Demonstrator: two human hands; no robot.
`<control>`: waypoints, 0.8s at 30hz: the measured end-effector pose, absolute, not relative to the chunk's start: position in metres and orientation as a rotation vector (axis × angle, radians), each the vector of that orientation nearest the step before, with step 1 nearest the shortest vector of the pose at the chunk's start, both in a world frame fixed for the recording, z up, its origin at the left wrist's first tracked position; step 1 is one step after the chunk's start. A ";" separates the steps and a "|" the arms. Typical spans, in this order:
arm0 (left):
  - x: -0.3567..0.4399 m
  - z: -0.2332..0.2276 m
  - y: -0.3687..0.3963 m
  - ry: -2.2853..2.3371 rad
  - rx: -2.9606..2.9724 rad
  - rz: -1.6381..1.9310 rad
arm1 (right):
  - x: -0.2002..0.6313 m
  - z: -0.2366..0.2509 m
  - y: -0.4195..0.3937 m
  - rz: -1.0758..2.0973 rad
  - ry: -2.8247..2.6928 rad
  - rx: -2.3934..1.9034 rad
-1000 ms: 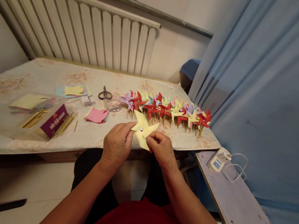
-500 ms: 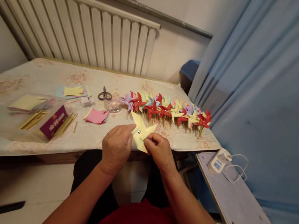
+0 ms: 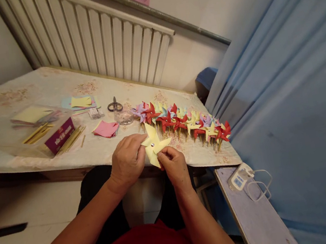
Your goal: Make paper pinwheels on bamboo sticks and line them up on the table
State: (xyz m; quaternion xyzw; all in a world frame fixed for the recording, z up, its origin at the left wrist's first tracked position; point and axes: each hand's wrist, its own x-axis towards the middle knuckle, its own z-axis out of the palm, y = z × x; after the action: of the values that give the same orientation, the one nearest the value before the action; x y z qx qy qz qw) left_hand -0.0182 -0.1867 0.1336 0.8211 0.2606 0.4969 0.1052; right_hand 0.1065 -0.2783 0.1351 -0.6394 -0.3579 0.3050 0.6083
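A pale yellow paper pinwheel (image 3: 153, 142) with a shiny pin at its centre is held between both hands at the table's front edge. My left hand (image 3: 127, 157) is closed on its left blade, thumb and fingers pinched together. Below and to the right, my right hand (image 3: 174, 164) pinches the lower part of the same pinwheel. Whether a stick is behind it is hidden. Just beyond stand rows of finished pinwheels (image 3: 180, 121) in red, yellow, purple and blue on thin sticks.
On the flowered tablecloth (image 3: 7, 155) lie pink paper squares (image 3: 106, 128), black scissors (image 3: 114, 105), a clear dish (image 3: 124, 117) and a plastic bag with sticks and a purple label (image 3: 60, 136). A white power adapter (image 3: 240, 177) with a cable rests on the side bench (image 3: 259, 222).
The view has tilted slightly, so the scene sits a little lower. Both hands keep their hold on the yellow pinwheel, with hardly any shift.
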 end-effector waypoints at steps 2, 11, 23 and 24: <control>-0.020 0.135 -0.188 0.801 2.322 1.505 | 0.108 0.133 -0.277 0.699 -0.803 -1.467; -0.030 0.116 -0.202 1.118 1.605 1.380 | 0.116 0.122 -0.268 0.639 -0.640 -1.395; -0.009 0.101 -0.225 0.801 1.193 0.700 | 0.113 0.112 -0.257 0.801 -0.359 -1.157; -0.008 0.102 -0.226 0.779 1.166 0.680 | 0.111 0.112 -0.256 0.822 -0.339 -1.139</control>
State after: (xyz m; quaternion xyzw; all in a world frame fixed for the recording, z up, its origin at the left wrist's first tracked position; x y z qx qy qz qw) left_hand -0.0077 -0.2264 0.1023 0.5258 0.3513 0.3067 0.7114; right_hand 0.1114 -0.2561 0.1125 -0.5212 -0.1554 0.3760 0.7502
